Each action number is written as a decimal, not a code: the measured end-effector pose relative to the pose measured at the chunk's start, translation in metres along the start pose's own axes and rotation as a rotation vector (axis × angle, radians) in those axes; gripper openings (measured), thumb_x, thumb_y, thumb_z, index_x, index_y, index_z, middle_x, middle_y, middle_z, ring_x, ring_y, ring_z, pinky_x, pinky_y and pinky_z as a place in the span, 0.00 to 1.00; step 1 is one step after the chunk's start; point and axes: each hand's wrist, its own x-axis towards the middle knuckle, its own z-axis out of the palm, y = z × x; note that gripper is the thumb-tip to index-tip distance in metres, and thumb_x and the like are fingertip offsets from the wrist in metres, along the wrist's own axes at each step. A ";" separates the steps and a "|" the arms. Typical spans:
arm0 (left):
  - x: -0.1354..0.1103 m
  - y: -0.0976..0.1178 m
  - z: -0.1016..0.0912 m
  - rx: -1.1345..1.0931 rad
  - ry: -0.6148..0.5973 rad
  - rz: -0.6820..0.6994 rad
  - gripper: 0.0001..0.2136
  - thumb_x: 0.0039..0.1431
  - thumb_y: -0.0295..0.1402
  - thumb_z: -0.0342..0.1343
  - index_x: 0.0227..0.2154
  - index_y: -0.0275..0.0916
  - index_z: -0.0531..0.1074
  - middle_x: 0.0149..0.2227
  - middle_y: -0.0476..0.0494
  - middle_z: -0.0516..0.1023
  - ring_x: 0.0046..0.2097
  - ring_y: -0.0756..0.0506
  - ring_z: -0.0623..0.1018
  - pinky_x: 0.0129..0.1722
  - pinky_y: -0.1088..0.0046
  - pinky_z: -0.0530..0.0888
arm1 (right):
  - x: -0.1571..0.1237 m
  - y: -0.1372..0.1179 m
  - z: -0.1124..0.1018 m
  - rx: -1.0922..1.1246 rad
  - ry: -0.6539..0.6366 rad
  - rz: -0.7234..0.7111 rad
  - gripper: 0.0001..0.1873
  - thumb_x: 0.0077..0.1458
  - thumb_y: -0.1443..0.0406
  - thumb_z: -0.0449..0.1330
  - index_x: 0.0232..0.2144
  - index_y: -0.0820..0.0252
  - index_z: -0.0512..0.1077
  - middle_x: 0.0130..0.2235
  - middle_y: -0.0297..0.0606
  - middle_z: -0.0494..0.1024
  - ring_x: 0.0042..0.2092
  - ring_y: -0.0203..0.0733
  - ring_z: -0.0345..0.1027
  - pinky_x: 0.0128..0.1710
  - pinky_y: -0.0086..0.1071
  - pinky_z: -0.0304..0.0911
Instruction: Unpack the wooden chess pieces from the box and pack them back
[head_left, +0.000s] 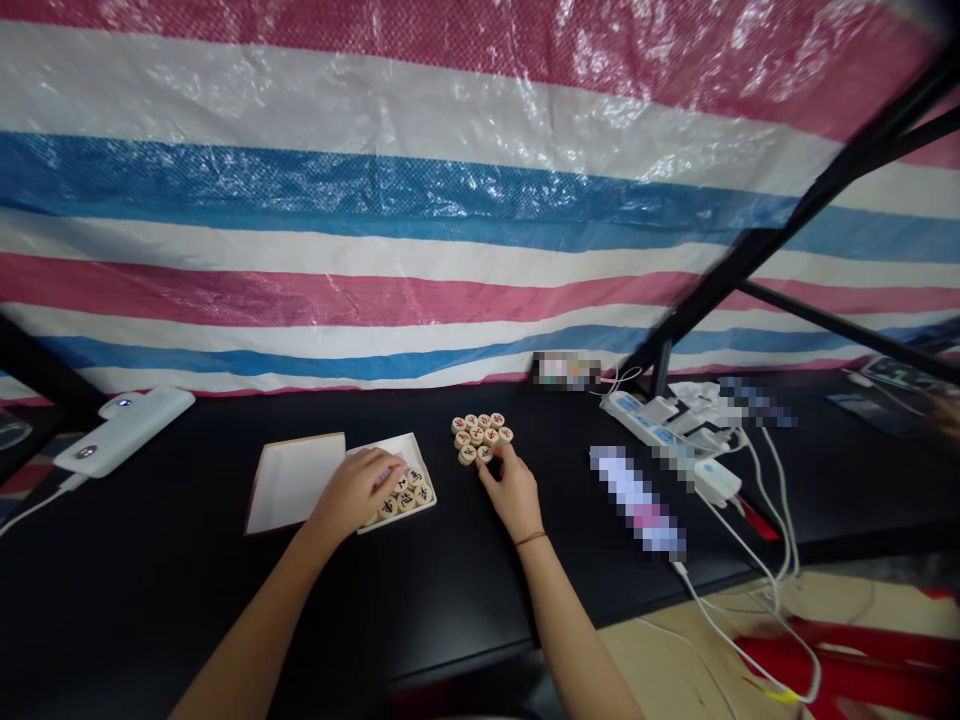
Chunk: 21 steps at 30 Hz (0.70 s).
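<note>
Nearest, two bare forearms reach over the black table point(420, 620), the right one wearing a thin brown band point(531, 538) at the wrist. The right hand point(516, 492) has thumb and forefinger at the edge of a disc point(485, 455) with a black character, at the near side of a cluster; I can't tell whether they grip it. The left hand point(360, 492) hovers with curled fingers over a white box point(409, 449); whether they pinch anything is hidden. Black-lettered discs point(406, 501) lie in the box, and a white-lined lid point(296, 480) lies just left of it. Farther out are the cluster's red-lettered discs point(478, 436), then a loaded power strip point(630, 408) on the right and, behind everything, a striped sheet point(375, 240).
</note>
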 end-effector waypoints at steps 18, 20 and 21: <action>-0.004 0.007 0.011 0.323 -0.155 -0.097 0.15 0.64 0.34 0.44 0.33 0.39 0.77 0.38 0.41 0.79 0.44 0.42 0.74 0.44 0.64 0.64 | -0.022 -0.081 -0.006 -0.092 -0.444 -0.355 0.39 0.47 0.50 0.61 0.60 0.53 0.58 0.41 0.39 0.73 0.41 0.45 0.70 0.36 0.31 0.63; -0.005 0.009 0.010 0.343 -0.173 -0.104 0.15 0.64 0.34 0.43 0.34 0.38 0.76 0.38 0.41 0.78 0.43 0.41 0.74 0.43 0.64 0.64 | -0.021 -0.085 -0.001 -0.149 -0.483 -0.330 0.41 0.46 0.49 0.61 0.60 0.54 0.57 0.42 0.40 0.74 0.41 0.46 0.70 0.34 0.31 0.62; -0.005 0.010 0.010 0.352 -0.177 -0.102 0.15 0.64 0.34 0.43 0.34 0.38 0.76 0.38 0.41 0.78 0.43 0.41 0.74 0.42 0.64 0.64 | -0.020 -0.085 0.001 -0.162 -0.490 -0.315 0.41 0.46 0.49 0.61 0.60 0.54 0.57 0.42 0.40 0.74 0.41 0.46 0.71 0.34 0.31 0.62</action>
